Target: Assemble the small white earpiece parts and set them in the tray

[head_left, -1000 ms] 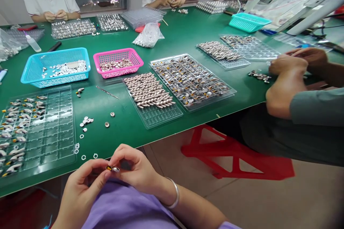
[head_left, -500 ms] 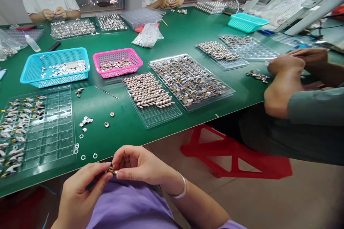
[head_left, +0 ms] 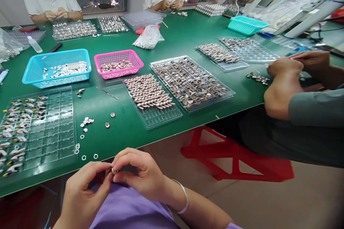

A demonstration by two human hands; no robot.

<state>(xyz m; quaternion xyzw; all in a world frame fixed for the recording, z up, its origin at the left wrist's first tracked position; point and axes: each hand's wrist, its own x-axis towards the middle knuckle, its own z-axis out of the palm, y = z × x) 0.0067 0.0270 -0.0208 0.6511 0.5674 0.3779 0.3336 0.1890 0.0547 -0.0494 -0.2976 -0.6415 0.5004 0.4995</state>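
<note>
left hand (head_left: 82, 184) pinches small metal part (head_left: 115, 170) from left, right hand (head_left: 145, 171) grip from right; long axis mostly covered, can't tell. part held just near of desk (head_left: 120, 137) edge; clear tray (head_left: 53, 132) farther left, nearer left hand.

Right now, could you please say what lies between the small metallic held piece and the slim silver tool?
In the head view, two round metallic cups lie between that piece and the tool.

A purple top (head_left: 131, 209) is being worn, sleeve (head_left: 233, 226) in the same shade, plus a slim silvery bangle (head_left: 186, 200) (kinda shiny tbh) on the right wrist (head_left: 173, 194).
</note>
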